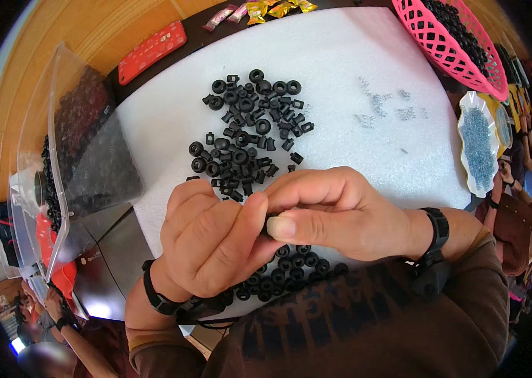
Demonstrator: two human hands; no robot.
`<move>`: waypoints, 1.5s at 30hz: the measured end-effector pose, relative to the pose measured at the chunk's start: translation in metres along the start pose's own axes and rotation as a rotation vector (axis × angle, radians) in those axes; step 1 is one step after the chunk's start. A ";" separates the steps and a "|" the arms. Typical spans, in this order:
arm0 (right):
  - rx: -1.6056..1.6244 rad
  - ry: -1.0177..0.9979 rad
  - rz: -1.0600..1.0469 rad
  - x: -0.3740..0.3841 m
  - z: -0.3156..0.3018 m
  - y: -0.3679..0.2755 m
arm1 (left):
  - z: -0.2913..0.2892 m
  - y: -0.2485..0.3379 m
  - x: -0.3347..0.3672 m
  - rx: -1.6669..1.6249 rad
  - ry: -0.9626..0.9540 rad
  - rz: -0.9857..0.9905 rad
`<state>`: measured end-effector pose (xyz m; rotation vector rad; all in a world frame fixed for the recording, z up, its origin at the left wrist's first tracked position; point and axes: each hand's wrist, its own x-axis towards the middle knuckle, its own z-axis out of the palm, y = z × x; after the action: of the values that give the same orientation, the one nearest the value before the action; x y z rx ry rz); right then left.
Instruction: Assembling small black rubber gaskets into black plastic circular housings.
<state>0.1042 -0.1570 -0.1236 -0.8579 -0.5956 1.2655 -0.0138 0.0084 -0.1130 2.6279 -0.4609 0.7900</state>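
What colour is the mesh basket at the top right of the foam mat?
Pink plastic mesh basket, clearest in the head view.

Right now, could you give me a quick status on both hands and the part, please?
Left hand and right hand pinched together on one small black part. Loose black parts piled on white foam mat beyond. Nothing in the way.

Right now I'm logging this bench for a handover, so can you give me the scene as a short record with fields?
Surface: white foam mat
Left hand: pinching a small black part together with the right hand
Centre pile: loose black parts
Near pile: black rings below the hands
Springs: scattered right of centre
Pink basket: black parts, top right
Clear bag: black parts, left
Dish: small metal pieces, right edge
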 end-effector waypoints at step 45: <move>-0.426 -0.051 -0.188 0.004 -0.003 0.000 | -0.003 0.008 0.005 0.151 -0.165 -0.036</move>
<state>0.1075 -0.1541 -0.1252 -1.0930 -0.9859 1.0051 -0.0142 0.0021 -0.1054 2.8472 -0.4101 0.6221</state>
